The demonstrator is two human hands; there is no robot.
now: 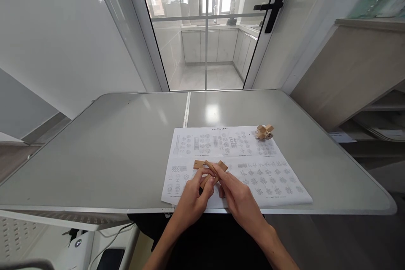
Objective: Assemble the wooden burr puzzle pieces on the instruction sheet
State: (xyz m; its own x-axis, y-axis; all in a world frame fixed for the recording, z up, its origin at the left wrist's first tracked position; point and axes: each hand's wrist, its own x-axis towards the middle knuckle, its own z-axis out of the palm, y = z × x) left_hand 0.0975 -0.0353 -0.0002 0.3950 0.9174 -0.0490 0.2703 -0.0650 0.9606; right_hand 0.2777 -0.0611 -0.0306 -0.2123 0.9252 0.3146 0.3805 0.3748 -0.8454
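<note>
Both my hands meet over the near edge of a printed instruction sheet (268, 173) on a grey table (110, 152). My left hand (191, 200) pinches a few crossed wooden puzzle pieces (211, 168) from below left. My right hand (238, 198) grips the same pieces from the right, fingers closed on them. The pieces are light brown notched bars, held just above the paper. A second, assembled wooden puzzle (265, 131) rests at the sheet's far right corner, away from both hands.
A glass door with a black handle (272, 6) stands behind the table. Shelving (363, 71) with papers is at the right. A white device and cables (79, 244) lie below the table's near left edge.
</note>
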